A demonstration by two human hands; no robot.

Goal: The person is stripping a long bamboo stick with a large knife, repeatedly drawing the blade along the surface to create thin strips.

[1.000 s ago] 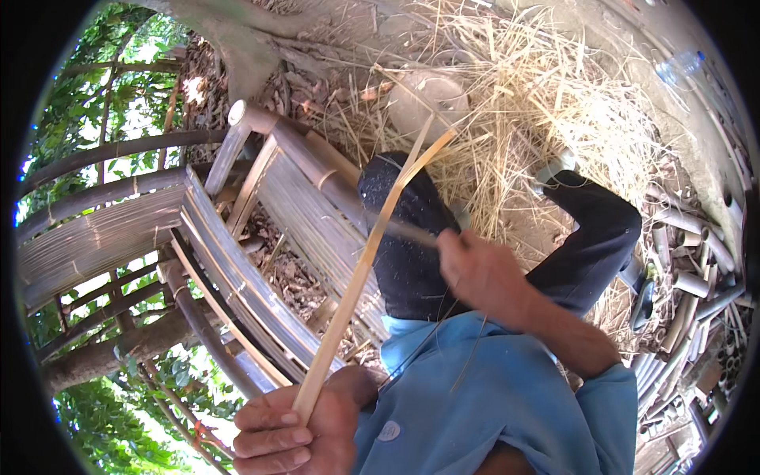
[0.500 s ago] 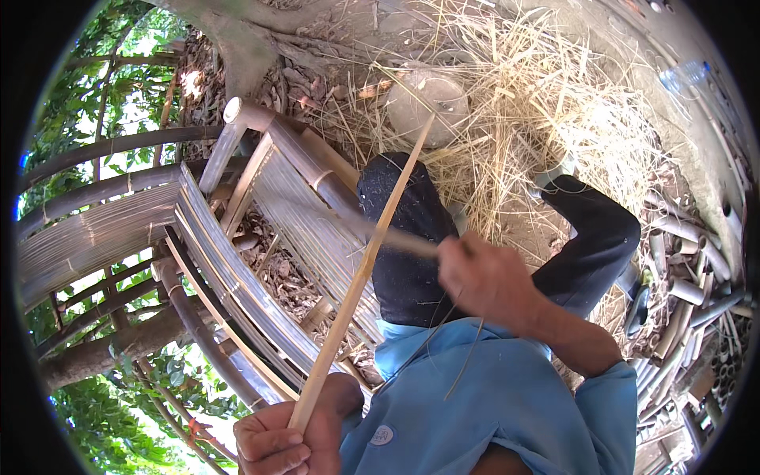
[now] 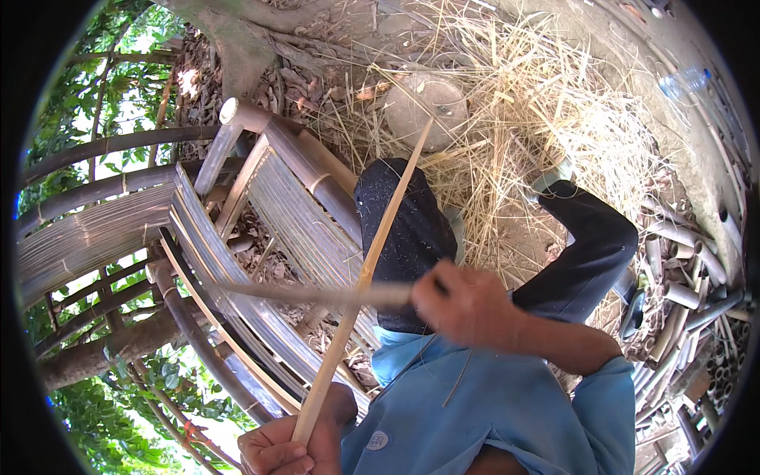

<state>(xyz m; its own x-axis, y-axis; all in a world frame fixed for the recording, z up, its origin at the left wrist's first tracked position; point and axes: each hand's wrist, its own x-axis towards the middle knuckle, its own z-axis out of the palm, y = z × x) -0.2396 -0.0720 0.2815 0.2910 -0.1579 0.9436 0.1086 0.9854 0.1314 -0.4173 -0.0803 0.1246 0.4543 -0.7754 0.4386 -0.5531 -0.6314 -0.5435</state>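
My left hand [image 3: 286, 445], low in the picture, is closed round the thick lower end of a long, pale bamboo strip [image 3: 339, 336]. The strip slants up and to the right, narrowing to a point above my dark-trousered knee. My right hand [image 3: 469, 307] is wrapped round a knife [image 3: 317, 295], smeared by motion. The knife extends leftward from the fist and crosses the strip at about its middle; whether its edge touches the strip I cannot tell. Thin fibres hang on my blue shirt [image 3: 491, 396] below the right hand.
A bamboo bench [image 3: 309, 206] with slatted parts stands at my left. Pale shavings [image 3: 538, 103] cover the ground ahead, partly around a round flat block [image 3: 423, 111]. Cut bamboo pieces [image 3: 685, 293] are piled at the right, and a clear plastic bottle [image 3: 685, 82] lies at the far right.
My right hand has moved slightly left and down with the knife, which has swung from slanting up-left to nearly level. The left hand and the strip have stayed almost in place.
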